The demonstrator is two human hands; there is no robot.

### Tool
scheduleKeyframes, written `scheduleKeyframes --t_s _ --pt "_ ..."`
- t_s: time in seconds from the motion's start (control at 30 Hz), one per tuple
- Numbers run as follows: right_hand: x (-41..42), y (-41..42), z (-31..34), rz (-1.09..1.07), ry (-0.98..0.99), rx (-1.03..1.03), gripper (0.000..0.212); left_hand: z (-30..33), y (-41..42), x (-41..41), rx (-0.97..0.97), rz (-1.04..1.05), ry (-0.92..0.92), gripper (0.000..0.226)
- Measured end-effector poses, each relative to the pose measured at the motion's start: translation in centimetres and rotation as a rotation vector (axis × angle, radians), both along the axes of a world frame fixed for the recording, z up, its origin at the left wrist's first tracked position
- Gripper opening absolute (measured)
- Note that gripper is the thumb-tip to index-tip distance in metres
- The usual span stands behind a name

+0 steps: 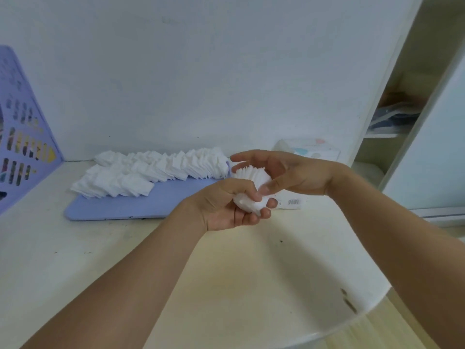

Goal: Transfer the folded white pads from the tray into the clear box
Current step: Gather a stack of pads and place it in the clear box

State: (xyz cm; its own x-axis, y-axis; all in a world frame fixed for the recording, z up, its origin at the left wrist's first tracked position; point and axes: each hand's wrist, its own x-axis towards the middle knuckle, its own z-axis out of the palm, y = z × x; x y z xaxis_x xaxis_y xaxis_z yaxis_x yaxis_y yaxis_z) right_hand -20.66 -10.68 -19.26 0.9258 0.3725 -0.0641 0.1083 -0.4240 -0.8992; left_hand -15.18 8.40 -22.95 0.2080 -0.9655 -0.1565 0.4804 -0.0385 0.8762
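Both hands met above the bench [75,248], just right of the tray [120,205], and shared one stack of pads [251,176]. The left hand [226,205] cupped the stack from below, palm up, fingers curled round its lower end. The right hand [281,172] came in from the right with its thumb pressed on the stack's near side and its fingers loosely bent over the fanned top edges. The stack was held clear of the bench. The remaining pads [151,170] lay in overlapping rows along the tray's far side, against the wall [201,71]. Behind the hands stood the box [308,149], mostly hidden; whether it held any pads could not be told. A lilac perforated rack [22,127] leaned at the bench's left end, and an open shelf [392,122] showed at far right.
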Motion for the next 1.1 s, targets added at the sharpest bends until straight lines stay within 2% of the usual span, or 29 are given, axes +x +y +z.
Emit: scheduleKeyframes --t_s 0.07,0.17,0.23,0.3,0.33,0.37,0.4,0.43,0.47,0.5,0.53,0.6,0.63,0.7,0.77,0.87,1.0,1.1 --pt "0.4 -0.3 0.4 -0.023 0.010 -0.007 0.065 -0.1 -0.7 0.6 -0.031 0.000 0.041 0.054" --pt "0.4 0.1 1.1 -0.173 -0.090 -0.011 0.053 -0.1 -1.2 1.2 -0.126 0.081 0.180 0.050" --pt "0.5 0.4 1.3 -0.306 -0.171 0.036 0.048 -0.2 -1.5 1.4 -0.170 0.220 0.275 0.048" --pt "1.1 0.1 1.1 -0.493 -0.203 0.176 0.041 -1.0 -2.3 2.1 -0.100 0.454 0.213 0.044" --pt "1.5 -0.2 0.9 -0.599 -0.184 0.251 0.038 -1.9 -2.6 2.6 -0.010 0.623 0.035 0.039" --pt "2.0 -0.8 0.7 -0.697 -0.146 0.303 0.039 -3.0 -2.7 3.0 0.101 0.793 -0.263 0.037" --pt "2.3 -1.3 0.6 -0.771 -0.094 0.316 0.044 -4.1 -2.5 3.4 0.203 0.916 -0.650 0.038" --pt "2.6 -1.6 0.5 -0.812 -0.029 0.302 0.051 -5.3 -2.0 3.8 0.263 0.943 -1.036 0.040" --pt "2.8 -1.7 0.4 -0.825 0.039 0.293 0.054 -6.5 -1.6 4.1 0.272 0.890 -1.326 0.041" --pt "2.9 -1.5 0.4 -0.814 0.103 0.279 0.050 -7.5 -1.3 4.3 0.252 0.806 -1.488 0.042" --pt "3.1 -1.2 0.2 -0.794 0.157 0.258 0.040 -8.3 -1.2 4.4 0.228 0.736 -1.550 0.042" --pt "3.7 -0.3 -0.2 -0.769 0.232 0.154 0.022 -9.3 -1.3 4.5 0.204 0.688 -1.552 0.037" --pt "3.9 0.1 -0.3 -0.773 0.254 0.078 0.019 -9.5 -1.5 4.5 0.201 0.699 -1.552 0.032" --pt "4.6 0.4 -0.7 -0.782 0.302 -0.087 0.023 -9.8 -1.8 4.7 0.211 0.737 -1.569 0.021" --pt "5.2 0.5 -1.0 -0.785 0.330 -0.272 0.038 -9.9 -2.0 4.7 0.212 0.766 -1.573 0.014" --pt "6.0 0.6 -1.3 -0.753 0.257 -0.643 0.058 -9.9 -2.1 4.5 0.201 0.798 -1.580 0.011" --pt "6.5 1.0 -2.7 -0.718 0.132 -0.970 0.046 -9.7 -2.2 4.2 0.193 0.813 -1.587 0.009" --pt "7.1 1.1 -4.7 -0.753 -0.080 -1.194 0.058 -9.6 -2.3 3.9 0.195 0.816 -1.596 0.010"
